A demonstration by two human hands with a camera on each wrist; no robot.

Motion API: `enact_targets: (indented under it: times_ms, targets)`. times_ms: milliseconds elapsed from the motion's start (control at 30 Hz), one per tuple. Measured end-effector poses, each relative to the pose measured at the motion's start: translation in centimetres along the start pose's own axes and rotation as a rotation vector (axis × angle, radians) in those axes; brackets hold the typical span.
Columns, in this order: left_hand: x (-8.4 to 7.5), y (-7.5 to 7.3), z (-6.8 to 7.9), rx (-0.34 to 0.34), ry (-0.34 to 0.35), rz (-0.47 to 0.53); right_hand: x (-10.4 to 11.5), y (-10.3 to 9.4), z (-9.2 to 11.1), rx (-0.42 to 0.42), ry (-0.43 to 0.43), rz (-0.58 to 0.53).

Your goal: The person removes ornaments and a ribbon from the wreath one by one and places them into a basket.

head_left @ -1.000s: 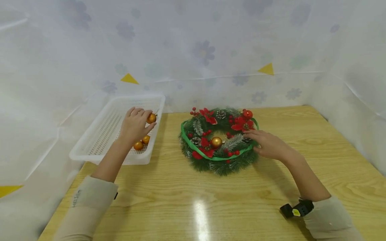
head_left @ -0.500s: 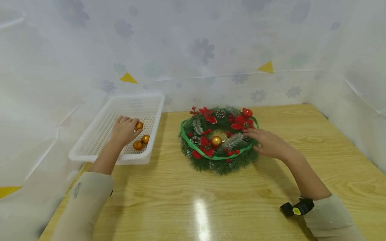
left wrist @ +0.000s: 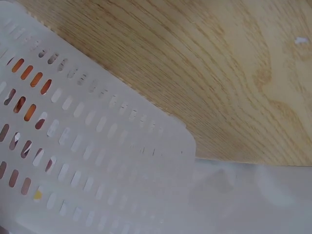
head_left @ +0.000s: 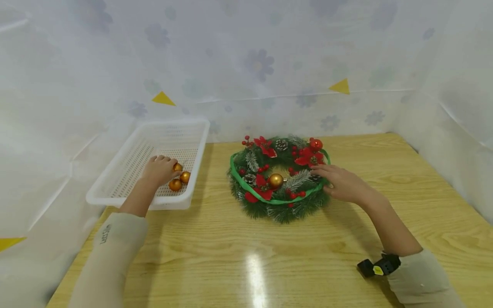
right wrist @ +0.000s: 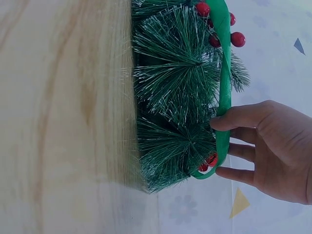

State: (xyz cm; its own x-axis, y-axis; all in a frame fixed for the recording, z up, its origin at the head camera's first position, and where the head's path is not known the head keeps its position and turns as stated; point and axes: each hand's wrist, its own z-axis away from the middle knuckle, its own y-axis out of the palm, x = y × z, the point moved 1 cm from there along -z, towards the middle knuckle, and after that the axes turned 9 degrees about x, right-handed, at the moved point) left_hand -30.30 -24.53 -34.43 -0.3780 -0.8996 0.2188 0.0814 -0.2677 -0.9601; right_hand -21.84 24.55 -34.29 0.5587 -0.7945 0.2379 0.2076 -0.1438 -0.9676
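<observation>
My left hand (head_left: 158, 172) reaches into the white plastic basket (head_left: 206, 147), fingers curled at a gold bauble (head_left: 177, 167) that they partly cover. Right beside it lie two more gold baubles (head_left: 175, 185). In the left wrist view, the slotted basket wall (left wrist: 112, 161) hides most of the hand; orange shows through the slots. On the table, a Christmas wreath (head_left: 285, 214) carries pine cones, red flowers and berries, with a gold bauble (head_left: 276, 180) on its front part. My right hand (right wrist: 285, 151) pinches the green ribbon (right wrist: 224, 78) at the wreath's right side, thumb in front, fingers behind.
The wooden table (head_left: 223, 252) bears both the basket, at its left edge, and the wreath. A white flowered sheet (head_left: 231, 55) hangs behind and along the sides, with yellow triangles (head_left: 340, 87) on it. A red bauble (head_left: 316, 144) sits on the wreath's far right.
My left hand has carried a gold bauble left from the basket's right wall, then down beside the other two. The right hand has stayed at the wreath's right side.
</observation>
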Motion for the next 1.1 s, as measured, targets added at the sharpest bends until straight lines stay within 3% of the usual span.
enact_targets:
  times_ms: [467,867,1000,1100]
  targets:
    - [0.16,0.30,0.01,0.068,-0.030,0.017,0.03,0.13,-0.14,-0.023,-0.024,0.017]
    - [-0.14,0.12,0.22,0.078,-0.011,0.058,-0.05,0.17,0.01,-0.006,-0.006,0.005]
    - [0.07,0.11,0.12,0.064,-0.014,0.072,-0.10,0.18,-0.04,-0.014,-0.011,0.014]
    - [0.18,-0.09,0.11,0.016,-0.020,0.093,-0.12,0.22,-0.06,-0.015,-0.017,0.019]
